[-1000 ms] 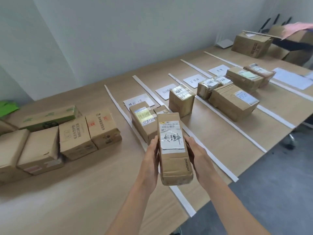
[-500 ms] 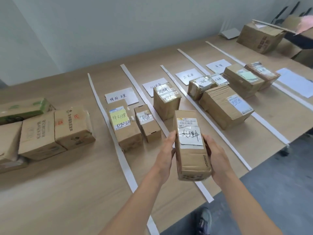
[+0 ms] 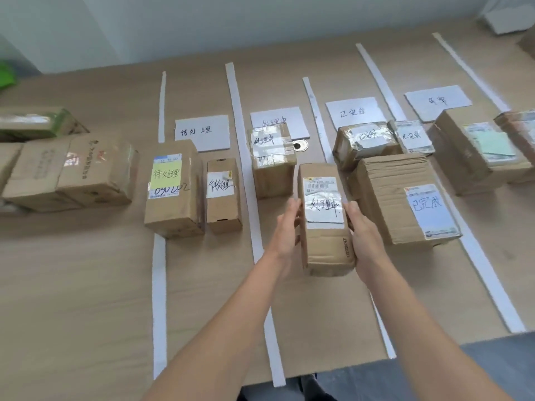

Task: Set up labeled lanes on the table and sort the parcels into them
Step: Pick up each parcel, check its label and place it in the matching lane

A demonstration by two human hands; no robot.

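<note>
Squarely between left hand (image 3: pixel 285 230) and right hand (image 3: pixel 365 233), the parcel (image 3: pixel 324 244) is held clamped.

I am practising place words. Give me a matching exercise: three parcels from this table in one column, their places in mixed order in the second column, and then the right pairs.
Things
1. long parcel
2. parcel with yellow note
3. ribbed parcel

Places
A. in the third lane from the left, on the near side of a shiny taped parcel
B. held between the left hand and the right hand
C. in the first lane from the left, beside a small parcel

Pairs: 1-B, 2-C, 3-A
</note>
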